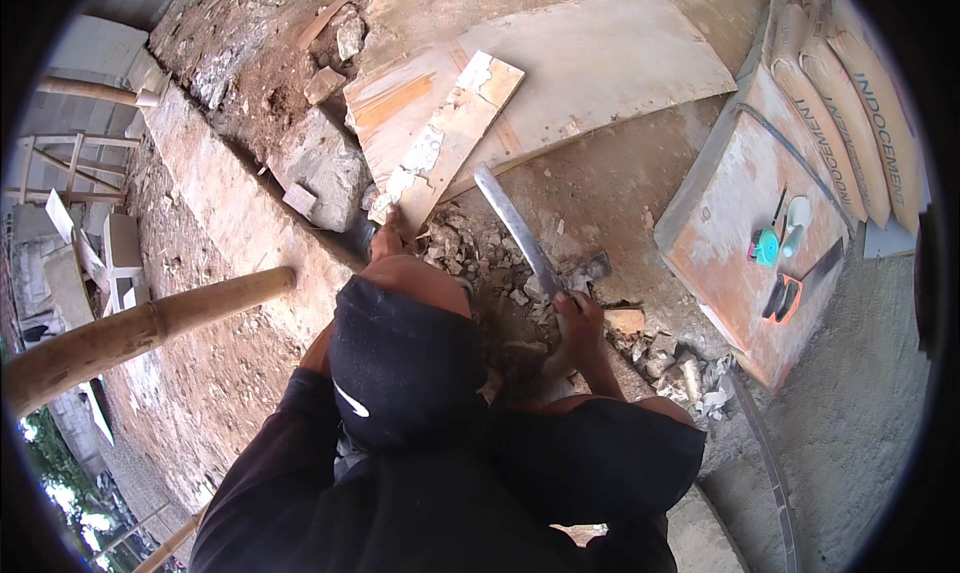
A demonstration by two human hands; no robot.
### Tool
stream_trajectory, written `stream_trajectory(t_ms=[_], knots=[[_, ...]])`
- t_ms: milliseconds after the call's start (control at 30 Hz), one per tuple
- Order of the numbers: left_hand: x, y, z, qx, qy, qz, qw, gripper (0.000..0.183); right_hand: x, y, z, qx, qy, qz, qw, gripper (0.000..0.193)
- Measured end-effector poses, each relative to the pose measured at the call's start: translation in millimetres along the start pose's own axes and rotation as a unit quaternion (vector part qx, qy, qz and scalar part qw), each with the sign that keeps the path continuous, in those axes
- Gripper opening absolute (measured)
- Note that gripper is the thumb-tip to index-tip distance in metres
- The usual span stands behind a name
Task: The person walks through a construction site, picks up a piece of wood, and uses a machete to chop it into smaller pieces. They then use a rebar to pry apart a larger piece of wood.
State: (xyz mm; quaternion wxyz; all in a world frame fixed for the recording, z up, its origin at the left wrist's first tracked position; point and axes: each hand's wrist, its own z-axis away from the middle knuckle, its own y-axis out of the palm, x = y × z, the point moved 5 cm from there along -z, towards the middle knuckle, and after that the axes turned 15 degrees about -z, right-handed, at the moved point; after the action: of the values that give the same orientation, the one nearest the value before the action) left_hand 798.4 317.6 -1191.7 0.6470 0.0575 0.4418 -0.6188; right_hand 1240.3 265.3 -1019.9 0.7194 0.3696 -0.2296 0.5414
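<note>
I am seeing a big sheet of plywood lying flat at the far side of the dirt ground. To the right, a stack of cement bags is lying beside a flat board; the board is acting as a tray, carrying a teal tape measure, a white cup and an orange-handled cutter. I cannot tell what is in the cup. On the left, a bamboo pole is crossing the near scene. A narrower plank, crusted with white mortar, is leaning across the plywood, its near end by the left hand, which is touching that end; its fingers are hidden, so I cannot tell how they are set. The right hand is curling tight around the handle of a long knife, whose blade is pointing far and left over a heap of rubble in the middle.
</note>
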Motion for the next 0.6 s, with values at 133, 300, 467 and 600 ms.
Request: stream_trajectory(t_ms=[133,300,467,600], knots=[[-77,58,64,0.098,-0.164,0.165,0.968,0.042,21,5,-6,-0.04,0.02,0.047,0.998,0.027],[-32,24,34,0.043,-0.116,0.089,0.988,0.085,24,22,-13,0.019,0.025,0.098,0.995,0.026],[-37,37,37,0.057,-0.137,0.047,0.988,0.085,22,-8,-37,0.027,-0.069,0.246,0.966,0.029],[-67,34,62,0.08,-0.172,0.082,0.978,0.052,74,6,-36,0.045,0.035,0.189,0.98,0.027]])
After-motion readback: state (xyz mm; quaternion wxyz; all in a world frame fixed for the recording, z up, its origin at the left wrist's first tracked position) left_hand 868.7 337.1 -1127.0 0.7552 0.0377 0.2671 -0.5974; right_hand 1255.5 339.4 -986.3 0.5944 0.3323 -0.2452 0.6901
